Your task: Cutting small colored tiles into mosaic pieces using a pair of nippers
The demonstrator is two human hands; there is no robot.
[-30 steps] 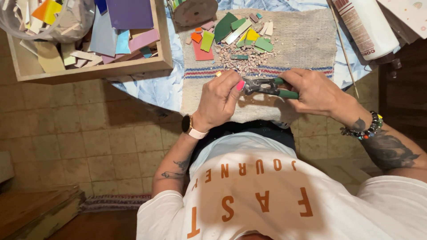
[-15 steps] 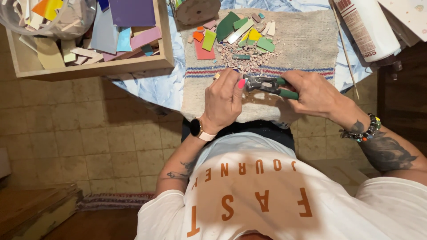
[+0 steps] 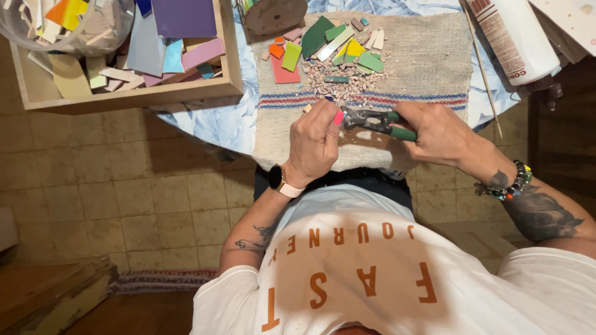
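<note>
My right hand (image 3: 442, 133) grips the green handles of metal tile nippers (image 3: 372, 120). Its jaws point left toward my left hand (image 3: 315, 141), which pinches a small piece at the jaws; the piece itself is hidden by my fingers, whose nails are pink. Both hands hover over a beige woven cloth (image 3: 428, 59) with red and blue stripes. Beyond the hands on the cloth lie coloured tile shards (image 3: 323, 40) in green, yellow, orange and pink, with a heap of tiny chips (image 3: 338, 84).
A wooden box (image 3: 133, 96) of larger coloured tile pieces sits at the left on the blue-patterned table (image 3: 208, 121). A white tube (image 3: 515, 37) and a thin wooden stick (image 3: 481, 62) lie at the right. A round wooden object (image 3: 273, 13) stands behind the cloth. Tiled floor below.
Both hands stay together at the nippers over the cloth's front part. My left wrist has turned slightly; the nippers remain in the same place.
</note>
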